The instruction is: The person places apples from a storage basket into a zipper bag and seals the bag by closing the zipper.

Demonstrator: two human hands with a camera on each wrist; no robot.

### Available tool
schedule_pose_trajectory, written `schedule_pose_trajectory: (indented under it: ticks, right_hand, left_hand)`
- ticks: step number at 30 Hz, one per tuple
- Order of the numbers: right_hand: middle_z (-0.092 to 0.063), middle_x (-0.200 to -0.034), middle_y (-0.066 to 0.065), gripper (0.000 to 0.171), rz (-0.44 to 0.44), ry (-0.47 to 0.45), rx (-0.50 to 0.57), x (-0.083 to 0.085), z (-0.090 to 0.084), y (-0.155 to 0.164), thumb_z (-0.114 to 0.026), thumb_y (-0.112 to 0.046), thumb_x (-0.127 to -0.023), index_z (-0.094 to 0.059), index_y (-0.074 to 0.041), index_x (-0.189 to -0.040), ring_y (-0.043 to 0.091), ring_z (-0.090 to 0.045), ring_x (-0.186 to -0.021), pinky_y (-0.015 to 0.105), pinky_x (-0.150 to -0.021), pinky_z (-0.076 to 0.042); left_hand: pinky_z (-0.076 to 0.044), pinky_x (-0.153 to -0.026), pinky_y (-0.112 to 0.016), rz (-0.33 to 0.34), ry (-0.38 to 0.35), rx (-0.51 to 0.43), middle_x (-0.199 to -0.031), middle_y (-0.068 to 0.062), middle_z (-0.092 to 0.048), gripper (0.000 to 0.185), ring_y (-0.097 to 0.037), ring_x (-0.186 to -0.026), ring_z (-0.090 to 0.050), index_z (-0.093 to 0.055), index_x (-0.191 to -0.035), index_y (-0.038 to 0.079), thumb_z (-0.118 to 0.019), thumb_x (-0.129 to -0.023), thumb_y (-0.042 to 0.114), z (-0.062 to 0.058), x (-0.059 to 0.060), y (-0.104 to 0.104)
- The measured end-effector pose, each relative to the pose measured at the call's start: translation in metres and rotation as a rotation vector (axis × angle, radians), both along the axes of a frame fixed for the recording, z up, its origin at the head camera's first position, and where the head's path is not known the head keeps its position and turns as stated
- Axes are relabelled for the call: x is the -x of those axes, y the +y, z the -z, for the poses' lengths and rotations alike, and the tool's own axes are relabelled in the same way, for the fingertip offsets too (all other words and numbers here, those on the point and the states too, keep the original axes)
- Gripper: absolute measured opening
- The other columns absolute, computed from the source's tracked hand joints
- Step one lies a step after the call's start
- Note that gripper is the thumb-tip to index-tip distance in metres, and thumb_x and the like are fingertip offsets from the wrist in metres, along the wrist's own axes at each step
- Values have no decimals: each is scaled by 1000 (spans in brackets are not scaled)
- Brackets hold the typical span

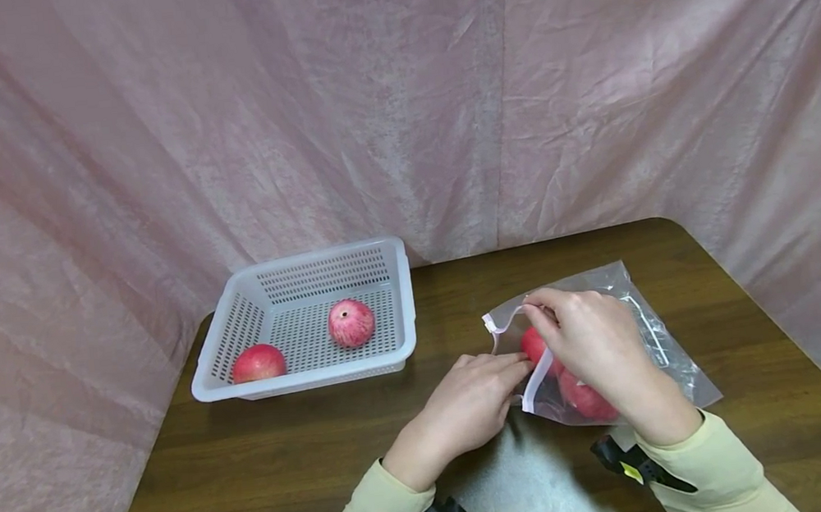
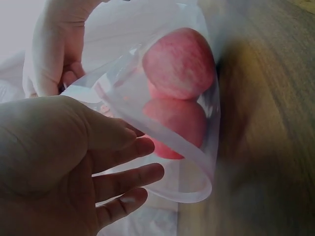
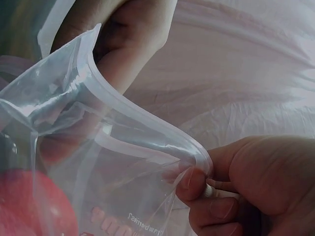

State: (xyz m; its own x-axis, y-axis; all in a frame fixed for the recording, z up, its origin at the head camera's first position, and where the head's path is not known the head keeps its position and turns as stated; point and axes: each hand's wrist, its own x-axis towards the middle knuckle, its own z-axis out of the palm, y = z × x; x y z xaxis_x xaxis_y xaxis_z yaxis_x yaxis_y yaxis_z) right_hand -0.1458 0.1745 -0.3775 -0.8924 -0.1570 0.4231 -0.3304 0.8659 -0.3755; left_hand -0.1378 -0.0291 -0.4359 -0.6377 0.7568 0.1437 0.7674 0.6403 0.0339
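A person's right hand [image 1: 597, 341] pinches the rim of a clear bag [image 1: 655, 330] of red fruit [image 1: 587, 397] at the frame's lower right, while the left hand [image 1: 469, 403], its grip loose, extends fingers at the mouth. A white basket [image 1: 318, 376] sits left of centre on the desk [image 1: 268, 467].

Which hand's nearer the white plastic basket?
Left: left hand is right of the basket, at the mouth of the zip bag; right hand is farther right, pinching the bag's rim.

Pale yellow sleeves [image 1: 723, 465], black wrist straps [image 1: 611, 453]
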Motion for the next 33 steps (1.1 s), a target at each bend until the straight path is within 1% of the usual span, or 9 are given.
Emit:
schedule_pose_trajectory:
  ticks: [6,10,13,17,21,29,33]
  right_hand:
    - [-81,-90,11,16,3,1,8,0,-1,3,-77,-23,-104,-85,-12,-113,39,-71,-66,55,-51,-50]
    - [-81,-89,11,16,4,2,15,0,-2,5,-78,-22,-103,-85,-11,-113,36,-69,-63,53,-51,-49]
    - [-81,-90,12,16,3,3,15,0,-2,6,-78,-21,-103,-85,-11,-113,38,-69,-64,53,-51,-49]
    - [-81,-91,13,15,6,7,15,0,-3,7,-77,-22,-103,-85,-12,-112,42,-71,-67,55,-52,-49]
    - [-81,-90,12,14,6,12,16,1,-3,7,-77,-21,-102,-85,-12,-111,42,-72,-68,55,-53,-50]
    - [-82,-91,11,13,-6,22,8,0,-3,7,-77,-20,-102,-85,-11,-109,40,-72,-69,54,-53,-50]
    - [-81,-88,9,13,-6,15,8,0,-3,7,-77,-20,-102,-85,-12,-109,37,-70,-66,54,-53,-49]
  left_hand:
    - [-55,-102,-37,-16,23,-45,-147,3,-70,40,-16,-133,-68,-70,-148,15,-72,-108,20,-6,-2,-5]
    - [-54,-105,-38,-27,62,-56,-144,2,-72,44,-18,-131,-68,-71,-146,15,-76,-102,13,-12,-3,-12]
    - [-53,-110,-40,-27,86,-74,-142,-1,-73,46,-20,-129,-69,-72,-144,13,-77,-98,7,-17,-3,-18]
    - [-51,-113,-42,-31,108,-118,-141,-4,-73,43,-23,-128,-69,-73,-143,11,-75,-101,4,-25,-3,-29]
    - [-51,-113,-45,-42,126,-158,-142,-7,-73,42,-26,-129,-69,-73,-143,8,-75,-101,4,-33,-2,-42]
    - [-52,-114,-49,-110,203,-193,-142,-12,-72,38,-31,-129,-69,-75,-139,6,-77,-101,6,-49,3,-70]
    - [-51,-115,-51,-135,221,-190,-147,-15,-69,39,-35,-131,-68,-74,-139,6,-78,-101,8,-55,5,-79]
